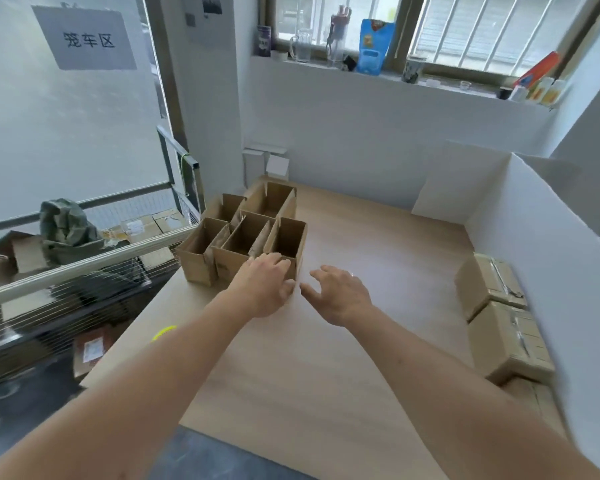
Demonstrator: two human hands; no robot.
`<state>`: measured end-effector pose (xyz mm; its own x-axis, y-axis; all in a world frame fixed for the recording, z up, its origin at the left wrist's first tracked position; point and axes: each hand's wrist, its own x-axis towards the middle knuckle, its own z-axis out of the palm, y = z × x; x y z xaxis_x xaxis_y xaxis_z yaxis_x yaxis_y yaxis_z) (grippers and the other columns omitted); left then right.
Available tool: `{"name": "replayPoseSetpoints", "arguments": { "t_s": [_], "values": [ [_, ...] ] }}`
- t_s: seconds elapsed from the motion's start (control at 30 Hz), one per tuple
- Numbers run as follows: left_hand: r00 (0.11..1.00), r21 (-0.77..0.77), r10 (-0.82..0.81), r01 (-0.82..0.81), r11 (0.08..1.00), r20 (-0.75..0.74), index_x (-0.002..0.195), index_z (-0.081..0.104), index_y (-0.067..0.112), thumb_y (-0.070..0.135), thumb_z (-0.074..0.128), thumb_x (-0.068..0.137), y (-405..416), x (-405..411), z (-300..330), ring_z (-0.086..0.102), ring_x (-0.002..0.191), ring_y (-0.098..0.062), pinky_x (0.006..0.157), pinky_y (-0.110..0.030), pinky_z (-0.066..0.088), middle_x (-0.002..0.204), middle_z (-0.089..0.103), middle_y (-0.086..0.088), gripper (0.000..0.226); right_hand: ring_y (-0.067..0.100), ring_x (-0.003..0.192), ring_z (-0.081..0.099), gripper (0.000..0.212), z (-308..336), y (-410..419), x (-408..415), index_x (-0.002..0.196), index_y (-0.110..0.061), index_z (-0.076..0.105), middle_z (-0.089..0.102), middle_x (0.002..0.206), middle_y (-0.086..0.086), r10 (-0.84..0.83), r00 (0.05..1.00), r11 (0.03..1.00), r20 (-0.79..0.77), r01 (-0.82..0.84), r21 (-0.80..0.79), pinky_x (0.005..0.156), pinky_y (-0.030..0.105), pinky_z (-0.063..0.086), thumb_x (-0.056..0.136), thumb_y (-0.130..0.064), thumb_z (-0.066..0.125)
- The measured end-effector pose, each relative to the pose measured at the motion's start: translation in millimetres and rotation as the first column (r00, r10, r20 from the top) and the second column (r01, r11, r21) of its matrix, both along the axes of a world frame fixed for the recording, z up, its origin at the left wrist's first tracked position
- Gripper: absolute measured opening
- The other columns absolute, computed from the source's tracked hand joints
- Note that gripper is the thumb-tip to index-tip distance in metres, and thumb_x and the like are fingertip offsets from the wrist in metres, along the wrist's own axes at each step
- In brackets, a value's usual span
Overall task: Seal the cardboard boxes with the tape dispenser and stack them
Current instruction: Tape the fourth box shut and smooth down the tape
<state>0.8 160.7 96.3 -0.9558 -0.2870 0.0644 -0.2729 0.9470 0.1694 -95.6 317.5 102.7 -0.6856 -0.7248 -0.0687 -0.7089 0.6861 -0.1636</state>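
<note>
Open cardboard boxes [246, 230] clustered at far left of worktop [343, 341], flaps up; left hand [265, 289] grips near wall of rightmost open box [286, 244], fingers curled over its rim; right hand [340, 294] just beside, fingers spread, holding nothing; sealed boxes [499, 313] along right edge; tape dispenser not seen.

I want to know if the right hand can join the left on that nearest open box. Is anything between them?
Nothing visible. The right hand hovers open over bare table just right of the open box, whose near rim the left hand already grips. Only a small gap of tabletop separates the right hand's fingers from the box.
</note>
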Motion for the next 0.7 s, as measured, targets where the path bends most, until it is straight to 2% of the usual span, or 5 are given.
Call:
{"name": "replayPoseSetpoints", "arguments": {
  "t_s": [0.13, 0.3, 0.53, 0.7],
  "values": [
    [0.999, -0.002, 0.036, -0.036, 0.999, 0.011, 0.143, 0.052, 0.015, 0.042, 0.045, 0.104, -51, 22, -6, 0.047, 0.135, -0.026, 0.112, -0.044, 0.037, 0.146, 0.050, -0.006, 0.047, 0.026, 0.131, 0.051, 0.057, -11, -47, 9, 0.140, -0.025, 0.056, 0.056, 0.140, 0.001, 0.021, 1.000, 1.000, 0.014, -0.021, 0.005, 0.105, 0.046, 0.045, 0.101, -0.062, 0.035],
    [0.997, 0.015, 0.060, -0.061, 0.998, 0.047, 0.144, 0.051, 0.015, 0.041, 0.045, 0.104, -95, 23, -18, 0.042, 0.140, -0.027, 0.117, -0.046, 0.034, 0.153, 0.045, -0.006, 0.048, 0.024, 0.143, 0.041, 0.058, -23, -89, 0, 0.147, -0.026, 0.050, 0.043, 0.158, 0.002, -0.004, 0.998, 1.000, 0.060, 0.004, -0.003, 0.114, 0.045, 0.038, 0.101, -0.059, 0.038],
    [0.996, 0.068, -0.008, 0.002, 0.998, 0.088, 0.151, 0.045, 0.016, 0.039, 0.046, 0.105, -131, -31, -51, 0.043, 0.139, -0.025, 0.116, -0.043, 0.035, 0.152, 0.045, -0.005, 0.051, 0.026, 0.140, 0.043, 0.054, -69, -125, -41, 0.146, -0.025, 0.050, 0.044, 0.155, 0.002, -0.093, 0.985, 0.995, 0.147, 0.087, 0.044, 0.112, 0.045, 0.040, 0.102, -0.055, 0.040],
    [0.990, 0.118, -0.020, 0.004, 0.993, 0.140, 0.150, 0.047, 0.014, 0.037, 0.048, 0.104, -157, -86, -83, 0.044, 0.138, -0.028, 0.115, -0.044, 0.035, 0.155, 0.043, -0.008, 0.051, 0.028, 0.134, 0.046, 0.051, -110, -157, -85, 0.148, -0.028, 0.048, 0.040, 0.154, 0.003, -0.223, 0.943, 0.973, 0.248, 0.232, -0.007, 0.105, 0.042, 0.044, 0.101, -0.047, 0.046]
  ]
}}
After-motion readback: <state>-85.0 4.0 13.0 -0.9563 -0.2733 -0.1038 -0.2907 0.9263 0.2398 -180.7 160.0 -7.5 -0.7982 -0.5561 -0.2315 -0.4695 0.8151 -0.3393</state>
